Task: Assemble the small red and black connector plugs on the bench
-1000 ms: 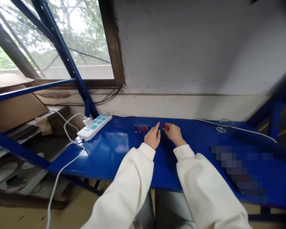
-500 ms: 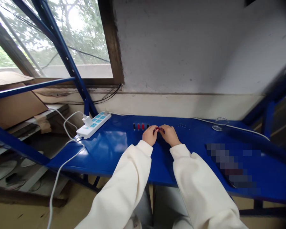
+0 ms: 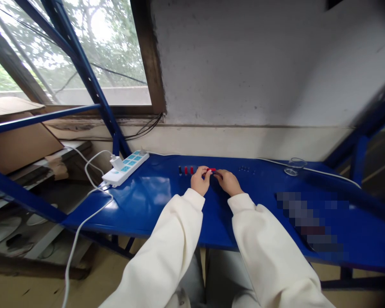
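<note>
Over the blue table (image 3: 141, 214) my left hand (image 3: 199, 180) and my right hand (image 3: 229, 182) meet, fingertips almost together. Between them is a small red cylinder-like piece (image 3: 212, 170), pinched by the left fingers at one side and the right fingers at the other. Its exact kind is too small to tell, and the fingers cover part of it. Just left of my left hand stands a short row: a small black piece with a pale lower end (image 3: 180, 170), then a red piece (image 3: 185, 170) and another red piece (image 3: 191, 170).
Several tiny pieces (image 3: 244, 168) lie right of my right hand. A clear round container (image 3: 291, 172) is farther right, near a white cable. A blurred-out flat object (image 3: 304, 222) lies at the front right. A white power strip (image 3: 125, 169) with a plug stands at the left.
The red piece between my fingertips shows more plainly and lies more level. My hands have barely shifted. My left hand now hides the black piece at the row's right end.
</note>
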A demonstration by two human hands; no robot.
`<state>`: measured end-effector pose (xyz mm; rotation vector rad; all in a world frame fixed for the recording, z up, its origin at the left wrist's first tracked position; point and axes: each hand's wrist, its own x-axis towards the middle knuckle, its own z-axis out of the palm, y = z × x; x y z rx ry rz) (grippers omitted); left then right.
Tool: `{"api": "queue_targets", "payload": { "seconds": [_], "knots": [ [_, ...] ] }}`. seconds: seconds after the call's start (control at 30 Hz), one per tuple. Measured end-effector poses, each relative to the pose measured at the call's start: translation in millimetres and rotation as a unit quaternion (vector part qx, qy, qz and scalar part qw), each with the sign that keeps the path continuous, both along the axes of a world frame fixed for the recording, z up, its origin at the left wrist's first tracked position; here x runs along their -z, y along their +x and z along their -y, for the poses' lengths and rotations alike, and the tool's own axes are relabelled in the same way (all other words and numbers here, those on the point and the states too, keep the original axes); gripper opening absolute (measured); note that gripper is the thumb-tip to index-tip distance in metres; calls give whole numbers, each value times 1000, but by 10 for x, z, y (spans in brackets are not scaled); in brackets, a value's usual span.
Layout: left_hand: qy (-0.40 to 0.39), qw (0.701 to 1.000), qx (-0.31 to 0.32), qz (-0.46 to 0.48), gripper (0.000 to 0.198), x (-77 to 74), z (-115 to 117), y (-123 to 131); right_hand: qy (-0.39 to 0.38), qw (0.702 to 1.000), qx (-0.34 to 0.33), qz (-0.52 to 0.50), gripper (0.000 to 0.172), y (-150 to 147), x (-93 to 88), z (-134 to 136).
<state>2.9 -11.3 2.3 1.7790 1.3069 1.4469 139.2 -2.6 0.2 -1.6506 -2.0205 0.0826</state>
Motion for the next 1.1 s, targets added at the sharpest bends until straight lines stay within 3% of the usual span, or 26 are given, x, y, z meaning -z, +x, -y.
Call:
{"api": "queue_targets", "payload": {
  "seconds": [0.3,0.53,0.87,1.1],
  "knots": [
    [22,1000,20,10,21,6,4,27,34,999,30,-8,27,-12,-45,40],
    [23,999,20,-11,20,72,-60,25,60,996,-35,-52,32,-99,-38,32],
    [-7,998,-16,-53,21,237,-188,22,21,995,-63,-80,17,-151,-9,44],
    [-42,994,-25,-102,20,224,-188,-3,5,996,-69,-51,16,-154,93,-38]
  ]
}}
